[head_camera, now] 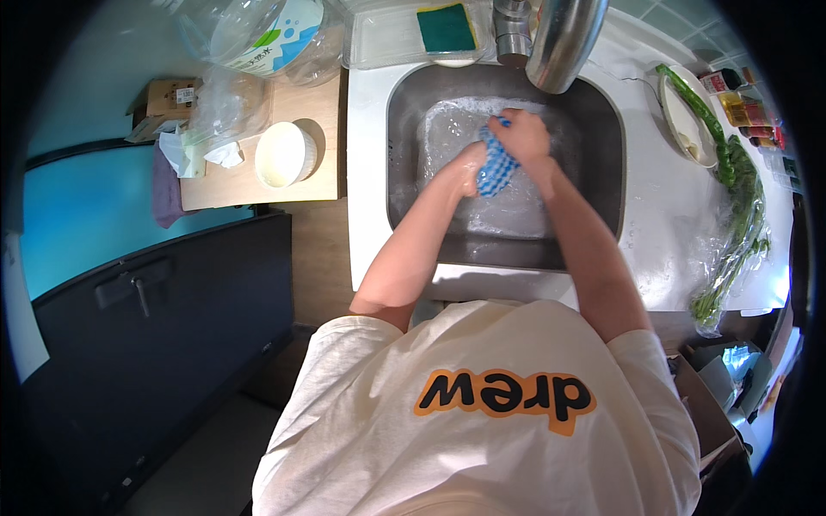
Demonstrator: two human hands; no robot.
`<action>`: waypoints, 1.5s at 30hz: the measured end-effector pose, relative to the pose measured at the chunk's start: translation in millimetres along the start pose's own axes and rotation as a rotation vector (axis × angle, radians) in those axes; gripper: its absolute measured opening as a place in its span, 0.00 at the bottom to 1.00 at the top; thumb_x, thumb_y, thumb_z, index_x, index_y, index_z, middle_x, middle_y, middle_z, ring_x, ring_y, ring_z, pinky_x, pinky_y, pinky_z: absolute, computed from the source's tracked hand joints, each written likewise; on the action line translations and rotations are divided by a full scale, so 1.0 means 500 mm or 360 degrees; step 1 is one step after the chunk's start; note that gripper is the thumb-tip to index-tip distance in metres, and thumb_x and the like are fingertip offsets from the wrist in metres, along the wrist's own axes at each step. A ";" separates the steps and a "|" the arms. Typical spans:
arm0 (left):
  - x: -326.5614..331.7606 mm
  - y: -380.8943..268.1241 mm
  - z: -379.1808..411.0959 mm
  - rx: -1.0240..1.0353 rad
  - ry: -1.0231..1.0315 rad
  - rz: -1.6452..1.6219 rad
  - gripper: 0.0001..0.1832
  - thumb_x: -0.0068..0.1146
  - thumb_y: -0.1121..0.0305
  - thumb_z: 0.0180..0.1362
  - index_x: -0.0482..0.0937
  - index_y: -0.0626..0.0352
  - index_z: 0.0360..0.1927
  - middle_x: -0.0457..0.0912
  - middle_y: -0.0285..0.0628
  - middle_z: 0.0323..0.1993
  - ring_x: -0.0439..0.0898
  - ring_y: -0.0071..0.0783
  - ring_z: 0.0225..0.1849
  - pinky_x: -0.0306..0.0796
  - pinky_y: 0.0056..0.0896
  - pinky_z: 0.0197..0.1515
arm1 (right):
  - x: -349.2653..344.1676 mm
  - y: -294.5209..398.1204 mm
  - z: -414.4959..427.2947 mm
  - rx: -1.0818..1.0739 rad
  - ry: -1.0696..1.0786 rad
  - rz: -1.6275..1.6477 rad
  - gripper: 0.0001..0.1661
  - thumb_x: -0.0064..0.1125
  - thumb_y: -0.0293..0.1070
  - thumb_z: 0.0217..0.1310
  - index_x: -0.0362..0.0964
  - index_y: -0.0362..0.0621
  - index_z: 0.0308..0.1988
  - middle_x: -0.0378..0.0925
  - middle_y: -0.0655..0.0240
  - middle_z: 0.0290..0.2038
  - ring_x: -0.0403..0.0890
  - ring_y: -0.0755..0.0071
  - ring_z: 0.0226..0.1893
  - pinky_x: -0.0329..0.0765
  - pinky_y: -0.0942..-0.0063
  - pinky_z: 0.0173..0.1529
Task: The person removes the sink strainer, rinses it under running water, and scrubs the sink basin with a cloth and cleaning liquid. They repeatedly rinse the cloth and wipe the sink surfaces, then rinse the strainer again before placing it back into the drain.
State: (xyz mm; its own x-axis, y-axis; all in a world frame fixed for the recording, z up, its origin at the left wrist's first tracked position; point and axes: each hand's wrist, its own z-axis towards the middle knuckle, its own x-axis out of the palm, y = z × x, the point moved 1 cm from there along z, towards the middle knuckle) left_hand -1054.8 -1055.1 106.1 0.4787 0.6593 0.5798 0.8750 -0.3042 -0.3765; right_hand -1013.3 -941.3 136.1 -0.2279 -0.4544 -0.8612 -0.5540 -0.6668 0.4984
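Note:
Both bare hands are over a dark sink point(406, 222) with sudsy water in it. A blue-and-white checked cloth point(495, 169) is bunched between them. My left hand point(473, 166) grips the cloth's near left side, its fingers partly hidden behind the cloth. My right hand point(524, 135) is closed round the cloth's upper end. Under the hands, the foamy water point(452, 119) hides the sink's bottom; a pale squarish outline shows through it, and I cannot tell what that is. The metal faucet point(564, 48) hangs over the sink's far edge, just beyond my right hand.
Behind the sink, a green scouring sponge point(446, 29) lies on a clear plastic tray point(381, 39). At right are an oval plate point(677, 122), green peppers point(700, 113), bagged leafy greens point(735, 226) and several bottles point(742, 109). A white bowl point(284, 155) and large plastic bottles point(277, 39) stand at left.

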 end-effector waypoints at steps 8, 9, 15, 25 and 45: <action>-0.182 0.022 0.061 0.0770 -0.1398 0.1068 0.22 0.53 0.61 0.58 0.69 0.58 0.54 0.80 0.49 0.44 0.80 0.41 0.47 0.74 0.44 0.46 | 0.081 -0.157 0.018 -0.0096 -0.0155 -0.0024 0.27 0.52 0.48 0.63 0.62 0.46 0.56 0.73 0.47 0.49 0.75 0.42 0.49 0.72 0.56 0.53; -0.133 0.009 0.044 0.0732 -0.1394 0.1479 0.24 0.55 0.61 0.56 0.68 0.56 0.56 0.78 0.52 0.47 0.79 0.45 0.48 0.73 0.46 0.48 | 0.085 -0.194 0.014 -0.0196 -0.0251 -0.0142 0.26 0.54 0.45 0.62 0.63 0.46 0.55 0.72 0.47 0.50 0.75 0.43 0.49 0.72 0.56 0.53; -0.088 0.013 -0.036 0.0109 -0.1140 0.2326 0.25 0.56 0.60 0.55 0.68 0.49 0.57 0.79 0.50 0.48 0.79 0.49 0.49 0.73 0.48 0.49 | 0.084 -0.123 -0.068 -0.0720 0.0744 -0.0232 0.27 0.63 0.33 0.53 0.65 0.52 0.54 0.73 0.52 0.43 0.77 0.46 0.46 0.74 0.59 0.50; -0.089 0.013 -0.006 -0.0033 -0.0779 0.0145 0.26 0.49 0.46 0.58 0.72 0.56 0.51 0.79 0.51 0.42 0.81 0.42 0.44 0.74 0.49 0.47 | 0.106 -0.088 -0.090 -0.0300 0.0315 0.0167 0.18 0.50 0.25 0.54 0.70 0.52 0.46 0.71 0.56 0.48 0.77 0.47 0.44 0.75 0.56 0.48; -0.082 0.012 0.015 0.0044 0.0012 -0.0700 0.18 0.41 0.50 0.65 0.75 0.52 0.35 0.80 0.37 0.35 0.81 0.30 0.37 0.77 0.40 0.39 | 0.052 0.064 -0.085 -0.0479 -0.0004 0.0133 0.16 0.54 0.45 0.59 0.66 0.54 0.46 0.79 0.61 0.27 0.81 0.49 0.25 0.76 0.54 0.31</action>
State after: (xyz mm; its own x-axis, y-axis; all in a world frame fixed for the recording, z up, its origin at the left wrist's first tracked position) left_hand -1069.5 -1079.0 74.6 0.0615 0.7171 0.6942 0.9935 0.0229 -0.1117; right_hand -1002.9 -999.7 133.7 -0.2648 -0.5140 -0.8159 -0.2712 -0.7723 0.5745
